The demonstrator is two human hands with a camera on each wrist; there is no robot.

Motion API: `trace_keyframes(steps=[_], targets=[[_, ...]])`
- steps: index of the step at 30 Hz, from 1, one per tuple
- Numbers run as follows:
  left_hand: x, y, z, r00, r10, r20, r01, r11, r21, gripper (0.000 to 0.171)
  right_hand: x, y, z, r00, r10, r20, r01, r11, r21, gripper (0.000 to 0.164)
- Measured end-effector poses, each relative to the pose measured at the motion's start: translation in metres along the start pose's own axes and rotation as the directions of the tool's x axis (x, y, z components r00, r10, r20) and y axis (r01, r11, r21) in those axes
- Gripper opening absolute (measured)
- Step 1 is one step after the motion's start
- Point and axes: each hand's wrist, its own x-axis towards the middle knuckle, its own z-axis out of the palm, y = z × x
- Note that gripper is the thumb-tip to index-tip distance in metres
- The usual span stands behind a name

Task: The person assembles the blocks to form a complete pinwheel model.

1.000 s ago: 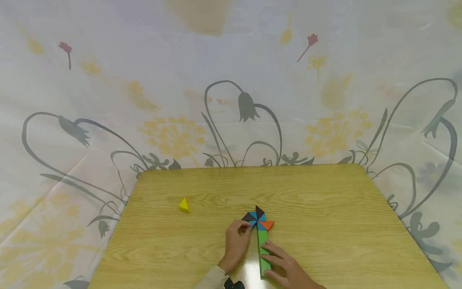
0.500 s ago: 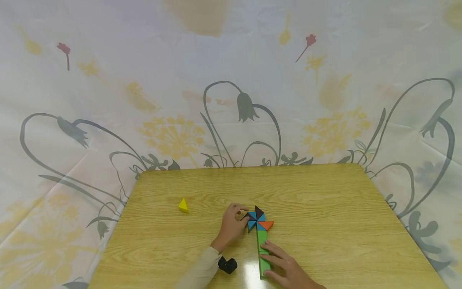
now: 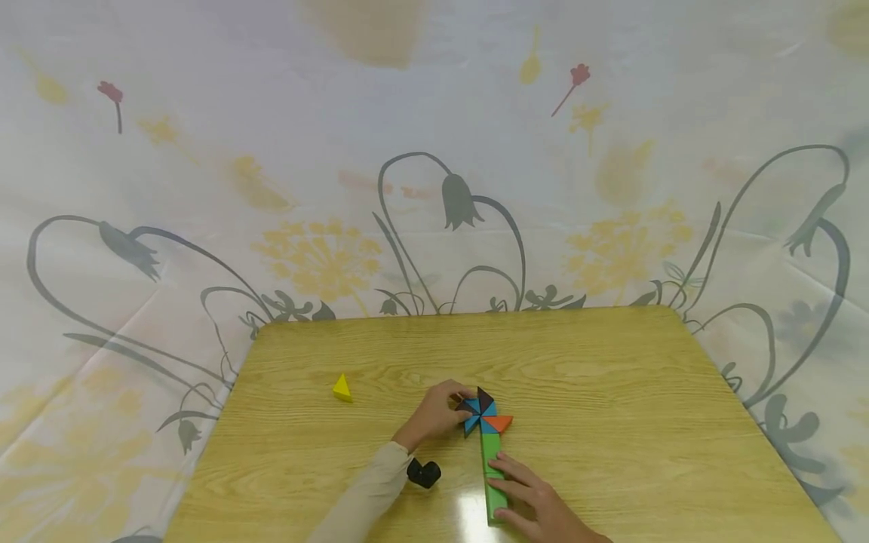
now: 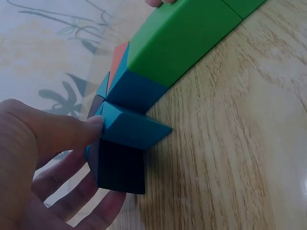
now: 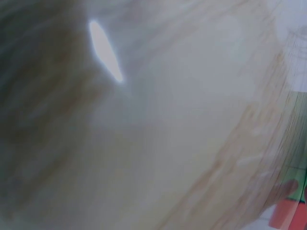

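A pinwheel of blue, dark and orange triangular blocks lies on the wooden table, with a blue block [image 4: 134, 124] near its middle in the left wrist view. On its left side, my left hand [image 3: 431, 413] pinches a dark triangular block [image 4: 122, 165] between thumb and fingers. An orange block [image 3: 498, 423] points right, and another dark block [image 3: 485, 397] points up. Below the pinwheel, green blocks [image 3: 491, 450] form a straight stem. The spread fingers of my right hand [image 3: 543, 504] rest along the stem's right side.
A yellow triangular block [image 3: 342, 388] lies apart on the left of the wooden table [image 3: 611, 377]. A floral-printed sheet [image 3: 434, 226] hangs behind the table. The black wrist device [image 3: 424, 473] sits beside my left sleeve. Mostly blurred tabletop fills the right wrist view.
My left hand has moved up from the pinwheel's lower-left blue block to the dark block at its left. The right hand stays in place on the green stem.
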Motion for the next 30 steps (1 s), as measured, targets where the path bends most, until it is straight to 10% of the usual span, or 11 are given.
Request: trace_keyframes(steps=[15,30], targets=[[-0.001,0.002,-0.008,1.000,-0.012,0.014,0.011,1.000,0.023,0.019,-0.001,0.002,0.001,1.000,-0.007,-0.004,0.007,1.000,-0.024,0.042],[-0.022,-0.010,-0.073,0.987,-0.023,-0.161,0.032,0.998,0.052,0.026,-0.003,0.005,0.003,1.000,-0.016,-0.009,0.016,1.000,-0.012,0.042]])
